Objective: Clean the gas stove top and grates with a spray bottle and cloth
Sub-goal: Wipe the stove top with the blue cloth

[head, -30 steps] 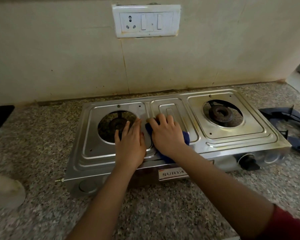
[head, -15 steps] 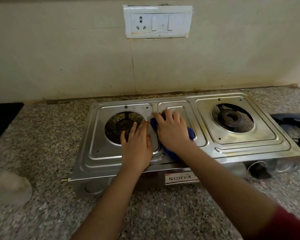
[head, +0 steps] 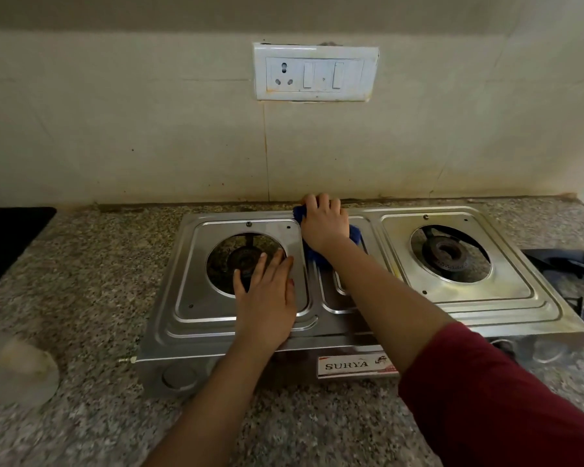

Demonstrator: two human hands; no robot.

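Right hand (head: 324,222) has its grip clamped on the blue cloth (head: 317,256) at the back edge of the stove top (head: 351,308)'s centre strip; left hand (head: 267,298) lies flat, fingers apart, holding nothing, bracing by the left burner (head: 245,261). Risk: a hard push slides the light stove on the worktop (head: 98,281), or cloth snags a burner.

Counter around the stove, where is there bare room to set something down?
Free: the granite in front of the stove, beneath the forearms, and the stretch between the stove's left edge and the black slab. Crowded: the right end, where a dark grate lies; the stove top, under the left hand and the right hand with the blue cloth.
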